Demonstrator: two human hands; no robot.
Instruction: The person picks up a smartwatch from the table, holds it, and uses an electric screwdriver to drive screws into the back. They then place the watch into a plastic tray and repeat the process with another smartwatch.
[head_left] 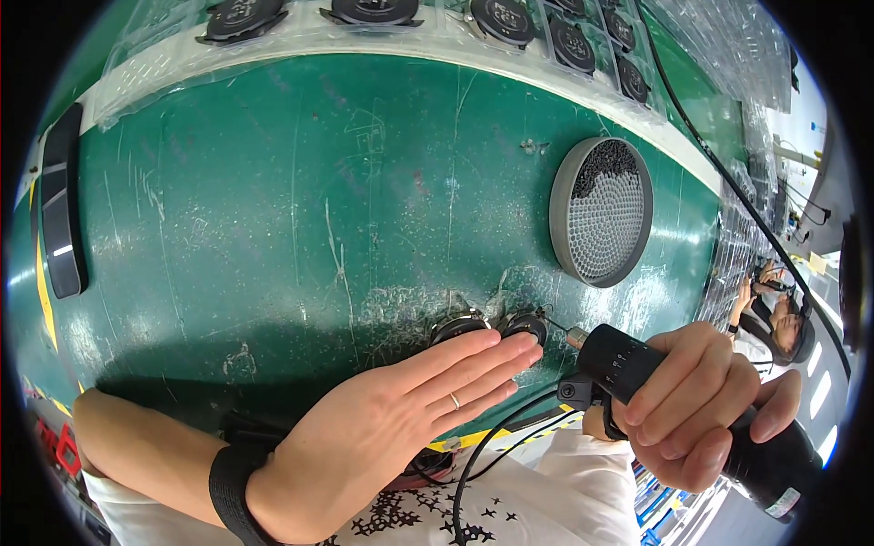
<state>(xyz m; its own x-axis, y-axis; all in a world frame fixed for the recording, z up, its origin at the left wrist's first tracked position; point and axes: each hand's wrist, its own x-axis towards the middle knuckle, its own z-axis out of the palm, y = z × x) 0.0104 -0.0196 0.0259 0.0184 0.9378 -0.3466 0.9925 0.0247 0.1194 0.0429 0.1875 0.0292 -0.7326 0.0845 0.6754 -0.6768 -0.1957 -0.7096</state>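
My right hand (696, 409) is wrapped round a black electric screwdriver (624, 359), whose thin bit points left toward two small round black watch parts. The bit's tip is close to the right watch part (526, 326); I cannot tell whether it touches. My left hand (391, 400) lies with its fingers stretched out and side by side, the fingertips over the lower edge of the right watch part. Partly behind these fingers is the left watch part (458, 326). The left thumb is hidden.
A round grey dish (557, 214) of small black screws stands at the right on the green mat (273, 182). Clear trays with several round watch parts (503, 20) line the far edge. A long black object (64, 205) lies at left. A black cable (696, 136) runs down the right; another person (778, 323) sits beyond.
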